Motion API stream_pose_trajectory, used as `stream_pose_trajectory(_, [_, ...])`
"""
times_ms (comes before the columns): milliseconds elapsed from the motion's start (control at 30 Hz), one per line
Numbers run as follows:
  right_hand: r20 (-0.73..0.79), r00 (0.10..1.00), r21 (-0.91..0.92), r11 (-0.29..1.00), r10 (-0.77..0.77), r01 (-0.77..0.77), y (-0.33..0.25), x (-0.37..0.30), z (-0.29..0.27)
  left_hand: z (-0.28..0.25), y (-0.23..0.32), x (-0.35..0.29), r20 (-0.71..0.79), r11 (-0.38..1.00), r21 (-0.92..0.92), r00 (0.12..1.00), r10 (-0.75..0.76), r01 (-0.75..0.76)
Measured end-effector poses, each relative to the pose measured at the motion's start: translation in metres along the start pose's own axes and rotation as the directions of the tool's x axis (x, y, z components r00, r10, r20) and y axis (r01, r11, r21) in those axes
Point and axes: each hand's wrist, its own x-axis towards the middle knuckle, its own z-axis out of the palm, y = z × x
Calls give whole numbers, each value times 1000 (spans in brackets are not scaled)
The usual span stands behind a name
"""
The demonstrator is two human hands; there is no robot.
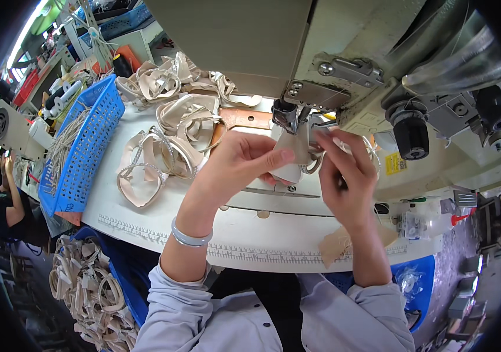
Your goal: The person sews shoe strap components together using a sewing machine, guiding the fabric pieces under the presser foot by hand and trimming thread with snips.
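A beige piece, which looks like a shoe upper, lies under the presser foot of a sewing machine. My left hand grips its left side, thumb on top and fingers partly hidden below. On the other side, my right hand has its fingertips closed at the piece's edge, close to the needle area. A curved strap hangs between the hands. Left of my left hand lie several similar beige pieces with glittery straps on the white sewing table.
A blue perforated basket of pale cords stands at the left. More beige pieces fill a bin below the table's left edge. At the right are a clear bottle with a red tip, a beige scrap and a blue bin.
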Motion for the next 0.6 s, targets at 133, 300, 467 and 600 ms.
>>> stream_pose_trajectory(133, [-103,982,195,971,159,-137,-23,-23,8,2,-2,-6,72,1000,-1,997,3,-3])
stream_pose_trajectory(300, [96,879,545,714,468,-440,-41,-23,6,2,-8,-4,55,991,80,993,105,-109])
stream_pose_trajectory(467, [112,862,558,686,495,-467,-42,-21,5,5,-12,-4,47,977,82,980,194,-197])
stream_pose_trajectory(600, [140,880,475,750,454,-462,-38,-16,1,10,-4,-4,5,988,46,989,149,-149])
